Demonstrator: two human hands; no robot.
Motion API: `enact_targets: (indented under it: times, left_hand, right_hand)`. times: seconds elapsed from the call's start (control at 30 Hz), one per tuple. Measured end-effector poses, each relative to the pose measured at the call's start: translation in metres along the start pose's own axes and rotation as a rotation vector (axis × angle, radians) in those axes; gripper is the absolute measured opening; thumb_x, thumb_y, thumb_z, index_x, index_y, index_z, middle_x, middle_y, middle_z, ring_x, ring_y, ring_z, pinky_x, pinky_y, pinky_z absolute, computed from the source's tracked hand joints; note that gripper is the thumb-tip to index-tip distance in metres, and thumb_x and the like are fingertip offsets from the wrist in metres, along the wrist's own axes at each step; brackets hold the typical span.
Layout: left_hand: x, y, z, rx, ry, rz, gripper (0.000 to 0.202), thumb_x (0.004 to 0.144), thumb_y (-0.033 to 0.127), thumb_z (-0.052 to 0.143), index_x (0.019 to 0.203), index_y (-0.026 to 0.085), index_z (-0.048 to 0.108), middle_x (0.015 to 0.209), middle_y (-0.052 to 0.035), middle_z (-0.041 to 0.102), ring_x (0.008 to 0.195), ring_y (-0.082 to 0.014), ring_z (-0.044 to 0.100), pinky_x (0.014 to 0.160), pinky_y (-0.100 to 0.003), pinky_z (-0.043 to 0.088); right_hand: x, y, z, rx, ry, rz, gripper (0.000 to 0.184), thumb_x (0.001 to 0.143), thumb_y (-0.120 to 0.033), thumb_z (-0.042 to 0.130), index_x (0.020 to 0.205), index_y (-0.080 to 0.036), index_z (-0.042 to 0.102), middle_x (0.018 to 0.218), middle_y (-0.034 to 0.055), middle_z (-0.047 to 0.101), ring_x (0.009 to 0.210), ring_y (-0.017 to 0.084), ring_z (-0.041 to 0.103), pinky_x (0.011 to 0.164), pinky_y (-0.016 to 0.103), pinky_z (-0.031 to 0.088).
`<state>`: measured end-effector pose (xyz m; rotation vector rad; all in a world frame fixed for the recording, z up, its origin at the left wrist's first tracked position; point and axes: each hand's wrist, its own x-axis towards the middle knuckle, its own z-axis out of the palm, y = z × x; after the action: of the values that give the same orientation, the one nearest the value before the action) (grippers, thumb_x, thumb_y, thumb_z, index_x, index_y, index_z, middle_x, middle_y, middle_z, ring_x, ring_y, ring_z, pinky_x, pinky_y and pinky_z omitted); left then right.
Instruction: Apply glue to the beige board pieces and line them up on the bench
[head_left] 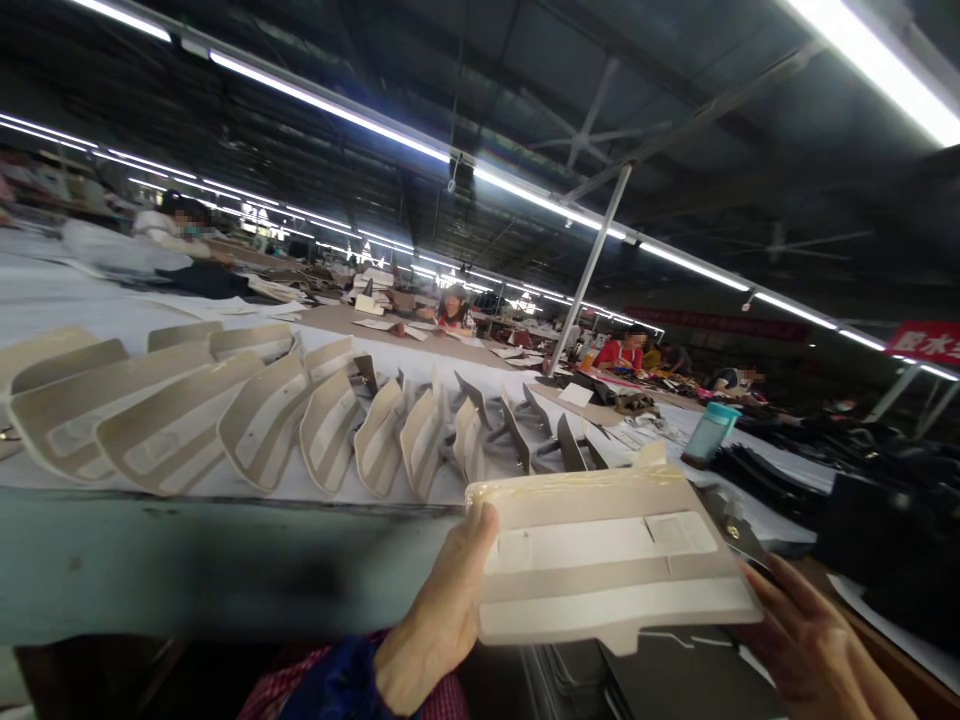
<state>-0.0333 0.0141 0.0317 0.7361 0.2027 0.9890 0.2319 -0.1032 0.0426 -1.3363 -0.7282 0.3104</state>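
A flat beige bag panel [577, 570] with two white strips on its face is held up in front of me. Along its top edge runs a glossy, yellowish wet-looking band. My left hand [442, 600] grips the panel's left edge, thumb on the face, fingers hidden behind. My right hand [817, 640] is by the panel's lower right corner, fingers curled, with a thin dark object at the fingertips that I cannot make out. Several similar curved beige panels [172, 410] stand in a row on the white-covered table [420, 350] beyond.
Smaller dark pieces [514, 435] stand at the row's right end. A turquoise-lidded bottle [711, 435] is farther right, beside stacked black pieces [772, 490]. A slanting metal post [592, 270] rises from the table. Several people work at tables farther back.
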Motion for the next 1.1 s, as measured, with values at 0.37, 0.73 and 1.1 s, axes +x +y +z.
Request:
enact_targets:
  times: [0.37, 0.73, 1.1]
  left_hand:
    - [-0.004, -0.002, -0.01, 0.203, -0.37, -0.056, 0.093, 0.059, 0.067, 0.079, 0.136, 0.018, 0.059, 0.133, -0.0195, 0.064, 0.118, -0.0386, 0.062, 0.106, -0.05, 0.042]
    - [0.025, 0.013, 0.002, 0.597, -0.347, -0.003, 0.074, 0.077, 0.053, 0.075, 0.14, 0.021, 0.052, 0.138, -0.0181, 0.06, 0.127, -0.0311, 0.057, 0.103, -0.043, 0.046]
    - [0.06, 0.012, 0.068, 1.315, -0.46, 0.196, 0.016, 0.081, 0.025, 0.062, 0.088, 0.015, 0.072, 0.085, -0.0051, 0.072, 0.082, -0.0221, 0.065, 0.071, -0.027, 0.043]
  right_hand:
    - [-0.003, 0.017, 0.044, 0.32, 0.097, 0.108, 0.062, 0.053, -0.044, 0.092, 0.103, -0.017, 0.067, 0.099, 0.0076, 0.073, 0.086, 0.024, 0.069, 0.068, 0.026, 0.057]
    - [-0.001, 0.026, 0.04, 0.063, -0.046, -0.14, 0.041, 0.071, -0.051, 0.082, 0.089, -0.018, 0.066, 0.086, 0.0038, 0.069, 0.074, 0.019, 0.058, 0.065, 0.027, 0.044]
    - [-0.022, 0.019, 0.052, -0.166, -0.133, -0.246, 0.038, 0.079, -0.056, 0.073, 0.082, -0.02, 0.062, 0.068, -0.0017, 0.053, 0.061, 0.015, 0.043, 0.054, 0.025, 0.034]
